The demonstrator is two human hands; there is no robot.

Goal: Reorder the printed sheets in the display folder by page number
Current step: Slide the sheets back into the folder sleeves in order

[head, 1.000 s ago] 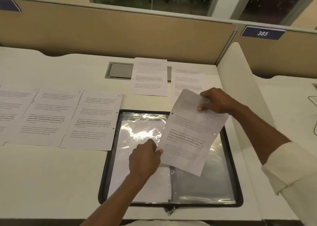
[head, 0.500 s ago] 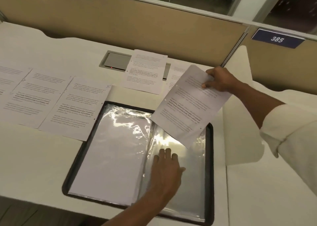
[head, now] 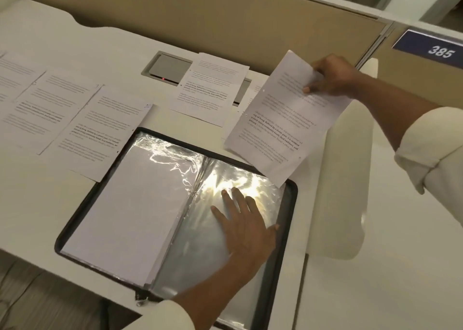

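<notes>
- The display folder [head: 172,139] lies open on the white surface [head: 37,204], its spine running from about 1 o'clock to 7 o'clock in the view.
- The left hand [head: 240,229] lies palm-down on the folder's right-hand clear sleeve [head: 200,254]. Its fingers are straight and spread, pointing toward 11 o'clock, with the thumb out toward 3 o'clock. Its grip is released and it holds nothing.
- The left forearm comes in from 6 o'clock, with a cream cuff [head: 162,317] at the frame's bottom edge.
- The right hand [head: 330,78] is raised at 1 o'clock from the folder, its grip pinched on the top edge of a printed sheet [head: 283,124], with the thumb on the printed face.
- That sheet hangs tilted above the surface, and its lowest corner overlaps the folder's 1 o'clock corner.
- The right arm reaches in from 3 o'clock, its sleeve [head: 431,154] rolled up above the wrist.
- The folder's left-hand sleeve [head: 135,204] holds blank-looking white paper under glare.
- Three loose sheets lie in a row at 10 o'clock from the folder: [head: 100,131], [head: 47,109], [head: 10,78].
- Another sheet [head: 210,91] lies at 12 o'clock, partly covering a grey cable hatch [head: 167,66].
- A blue plate reading 385 [head: 431,50] sits on the partition at 2 o'clock.
</notes>
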